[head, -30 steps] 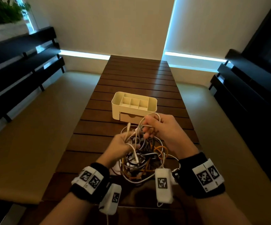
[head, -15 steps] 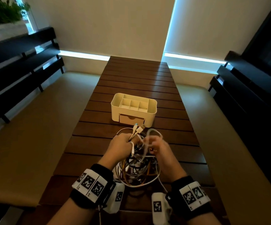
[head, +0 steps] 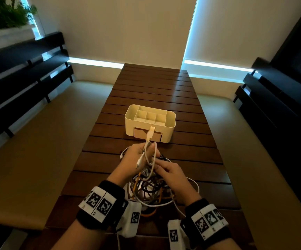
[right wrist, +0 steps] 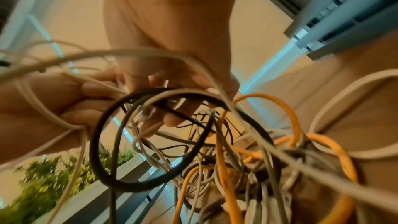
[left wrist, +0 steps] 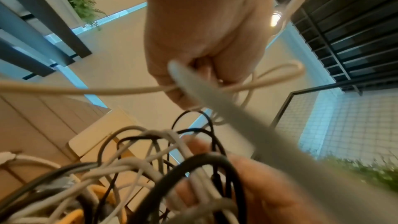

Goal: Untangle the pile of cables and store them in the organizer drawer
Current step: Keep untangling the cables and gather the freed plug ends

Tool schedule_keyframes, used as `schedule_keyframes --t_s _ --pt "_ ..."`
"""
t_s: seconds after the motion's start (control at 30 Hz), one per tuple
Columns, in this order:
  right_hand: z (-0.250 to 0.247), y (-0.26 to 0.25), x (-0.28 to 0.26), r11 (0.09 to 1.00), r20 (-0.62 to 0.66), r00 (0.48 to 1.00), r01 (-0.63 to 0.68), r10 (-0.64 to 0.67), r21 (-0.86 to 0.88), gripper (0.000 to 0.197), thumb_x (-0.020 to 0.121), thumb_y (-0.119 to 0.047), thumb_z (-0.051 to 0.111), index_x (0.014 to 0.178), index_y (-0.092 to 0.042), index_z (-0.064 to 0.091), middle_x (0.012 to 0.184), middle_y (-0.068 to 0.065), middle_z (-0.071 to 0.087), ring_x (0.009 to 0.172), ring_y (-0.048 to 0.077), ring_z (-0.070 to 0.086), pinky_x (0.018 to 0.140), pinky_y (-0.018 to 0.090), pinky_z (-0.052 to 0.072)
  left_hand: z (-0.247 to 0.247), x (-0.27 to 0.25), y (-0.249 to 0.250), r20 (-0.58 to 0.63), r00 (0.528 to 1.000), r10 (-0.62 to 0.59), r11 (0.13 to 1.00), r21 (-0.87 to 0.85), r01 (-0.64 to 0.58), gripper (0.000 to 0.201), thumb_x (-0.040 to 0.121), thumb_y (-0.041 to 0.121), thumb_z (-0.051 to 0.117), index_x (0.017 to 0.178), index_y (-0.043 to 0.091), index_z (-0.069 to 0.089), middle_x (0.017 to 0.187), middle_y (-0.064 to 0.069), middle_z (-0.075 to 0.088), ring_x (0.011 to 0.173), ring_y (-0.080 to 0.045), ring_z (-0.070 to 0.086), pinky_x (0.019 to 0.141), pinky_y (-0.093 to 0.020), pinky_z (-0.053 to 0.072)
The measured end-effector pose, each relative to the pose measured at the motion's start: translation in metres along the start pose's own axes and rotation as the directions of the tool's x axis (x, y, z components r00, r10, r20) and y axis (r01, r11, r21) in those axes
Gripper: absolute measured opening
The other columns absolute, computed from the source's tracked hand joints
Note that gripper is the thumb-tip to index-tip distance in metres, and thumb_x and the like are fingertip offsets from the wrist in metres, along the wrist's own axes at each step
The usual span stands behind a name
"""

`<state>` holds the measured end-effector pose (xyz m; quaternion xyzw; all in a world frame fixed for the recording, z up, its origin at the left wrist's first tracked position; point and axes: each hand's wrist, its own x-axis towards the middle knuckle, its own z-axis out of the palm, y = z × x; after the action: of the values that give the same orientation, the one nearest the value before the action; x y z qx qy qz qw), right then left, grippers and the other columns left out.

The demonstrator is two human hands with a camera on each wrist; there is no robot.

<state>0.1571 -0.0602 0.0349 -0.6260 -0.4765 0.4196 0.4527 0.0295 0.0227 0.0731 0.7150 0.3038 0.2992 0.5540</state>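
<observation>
Two hands: both work at the cable pile (head: 151, 190) on the near end of the desk (head: 185, 156).
Left hand (head: 137, 156): fingers curled round a white cable (head: 148, 141), gripping it; its USB plug (head: 151, 131) sticks up in front of the organizer (head: 133, 123).
Right hand (head: 171, 175): fingers reach into the top of the pile, curled among black and white loops; in the right wrist view they appear to pinch strands there.
Pile: white, black, grey and orange cables (right wrist: 290, 122) knotted together, lying between the wrists, just in front of the organizer.
Organizer: cream box with empty top compartments; its brown drawer (head: 147, 135) looks closed.
Step in hand: freeing the first white cable from the tangle, as I judge it; nothing is stored yet.
Next move: likely hold the pile down with the right hand and draw the white cable clear with the left, following it through the loops and not tugging, then open the drawer.
</observation>
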Motion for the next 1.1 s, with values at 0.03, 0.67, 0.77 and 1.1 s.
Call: schedule_keyframes --t_s 0.03,0.67,0.77,1.1 --pt "0.002 -0.001 0.001 0.999 -0.008 1.0 0.026 -0.026 -0.039 0.026 0.093 -0.021 0.054 0.115 -0.016 0.066 0.104 0.001 0.07 0.099 0.012 0.065 0.088 0.029 0.052 0.001 0.0 0.001 0.016 0.999 -0.037 0.999 0.022 0.037 0.035 0.096 0.031 0.05 0.075 0.011 0.068 0.07 0.001 0.065 0.065 -0.008 0.062 0.065 -0.025 0.051" --pt "-0.004 -0.022 0.0 0.873 -0.069 0.976 0.153 -0.208 -0.463 0.014 0.084 -0.027 0.065 0.092 -0.032 0.055 0.072 -0.012 0.056 0.072 0.012 0.058 0.072 0.037 0.051 0.004 -0.017 0.045 -0.23 0.97 0.082 0.941 -0.302 -0.151 0.026 0.084 0.035 0.049 0.076 0.011 0.056 0.059 0.0 0.049 0.046 -0.003 0.045 0.046 -0.013 0.039" --pt "-0.008 -0.02 0.003 0.851 -0.068 0.997 -0.002 -0.04 -0.525 0.025 0.08 -0.035 0.069 0.09 -0.029 0.046 0.069 -0.006 0.053 0.068 0.016 0.054 0.064 0.036 0.046 -0.003 -0.021 0.054 -0.24 0.963 0.118 0.883 -0.418 -0.212 0.029 0.091 0.04 0.041 0.08 0.015 0.052 0.057 0.001 0.041 0.042 -0.003 0.036 0.039 -0.012 0.033" --pt "-0.013 0.013 0.002 0.635 -0.108 0.942 -0.296 0.318 -0.714 0.035 0.081 -0.033 0.064 0.113 -0.027 0.052 0.115 0.003 0.058 0.104 0.024 0.056 0.081 0.036 0.05 -0.042 -0.025 0.1 -0.171 0.921 0.35 0.257 -0.928 -0.27 0.036 0.095 0.027 0.036 0.069 0.016 0.057 0.051 0.006 0.045 0.039 -0.004 0.028 0.037 -0.014 0.028"
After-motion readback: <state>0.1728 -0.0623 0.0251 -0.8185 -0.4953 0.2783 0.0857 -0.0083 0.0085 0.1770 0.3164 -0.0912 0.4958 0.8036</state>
